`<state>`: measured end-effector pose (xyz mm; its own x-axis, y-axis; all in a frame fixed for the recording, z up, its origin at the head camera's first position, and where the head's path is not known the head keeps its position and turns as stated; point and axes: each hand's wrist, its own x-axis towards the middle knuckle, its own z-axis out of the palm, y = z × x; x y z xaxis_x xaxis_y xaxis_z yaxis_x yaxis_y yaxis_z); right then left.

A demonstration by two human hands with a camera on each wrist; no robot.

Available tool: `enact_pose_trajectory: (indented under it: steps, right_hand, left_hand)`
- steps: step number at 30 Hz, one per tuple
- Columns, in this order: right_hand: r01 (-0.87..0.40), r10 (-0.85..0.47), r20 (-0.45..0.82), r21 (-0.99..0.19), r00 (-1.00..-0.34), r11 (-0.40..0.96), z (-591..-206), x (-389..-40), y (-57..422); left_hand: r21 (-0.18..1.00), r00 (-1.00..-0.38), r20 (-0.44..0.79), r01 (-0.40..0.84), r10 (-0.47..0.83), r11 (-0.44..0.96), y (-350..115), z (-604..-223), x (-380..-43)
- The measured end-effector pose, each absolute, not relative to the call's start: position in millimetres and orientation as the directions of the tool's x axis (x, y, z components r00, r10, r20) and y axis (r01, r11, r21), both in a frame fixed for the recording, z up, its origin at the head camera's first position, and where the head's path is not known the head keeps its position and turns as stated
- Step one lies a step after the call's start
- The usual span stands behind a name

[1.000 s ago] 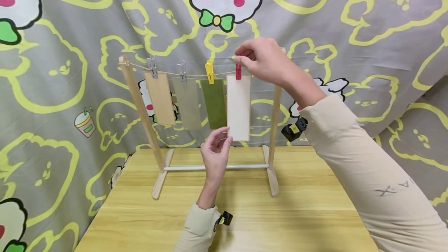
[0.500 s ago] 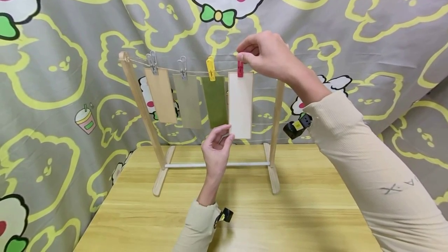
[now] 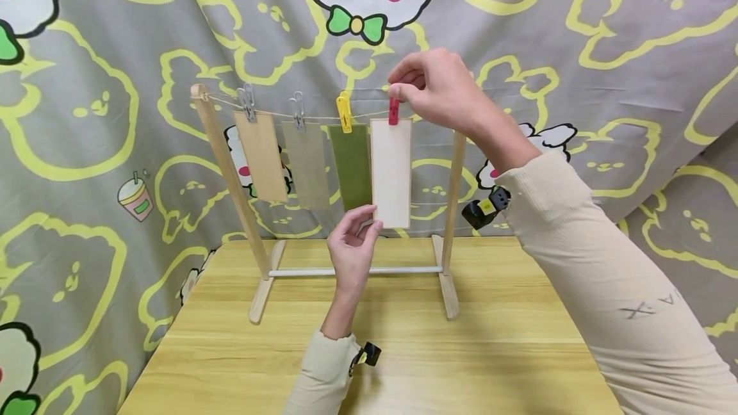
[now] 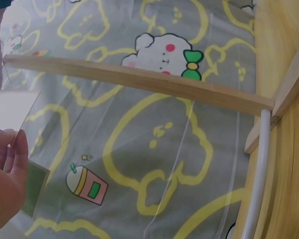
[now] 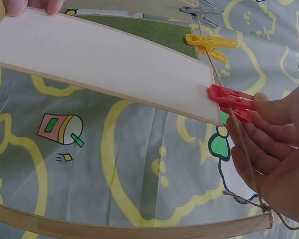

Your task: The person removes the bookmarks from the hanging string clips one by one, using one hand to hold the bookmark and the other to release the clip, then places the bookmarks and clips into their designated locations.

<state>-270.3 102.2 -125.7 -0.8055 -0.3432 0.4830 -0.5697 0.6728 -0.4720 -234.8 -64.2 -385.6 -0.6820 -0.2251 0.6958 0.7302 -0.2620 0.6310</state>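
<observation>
A white card with a tan edge hangs from the string at its top, under a red clothespin. My right hand pinches the upper end of that clothespin between thumb and fingers. In the right wrist view the red clothespin bites the card's end and the string runs by it. Lower down, my left hand pinches the card's lower left edge. The left wrist view shows thumb and finger on the white card, with the green card behind.
A wooden stand with a left post, right post and white crossbar stands on the wooden table. On its string hang a tan card, grey card and green card, with grey clothespins and a yellow clothespin.
The camera view has shifted slightly. Both hands keep their grips on the red clothespin and the white card, with no other clear change.
</observation>
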Motion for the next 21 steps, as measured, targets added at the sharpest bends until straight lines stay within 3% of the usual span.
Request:
enact_pose_trajectory:
  steps: [21]
  right_hand:
    - [-0.63, -0.229, 0.648, -0.496, -0.727, 0.597, -130.4, -271.5, 99.4]
  left_hand:
    - [0.656, -0.706, 0.668, 0.707, -0.233, -0.263, -70.2, -386.4, -236.3]
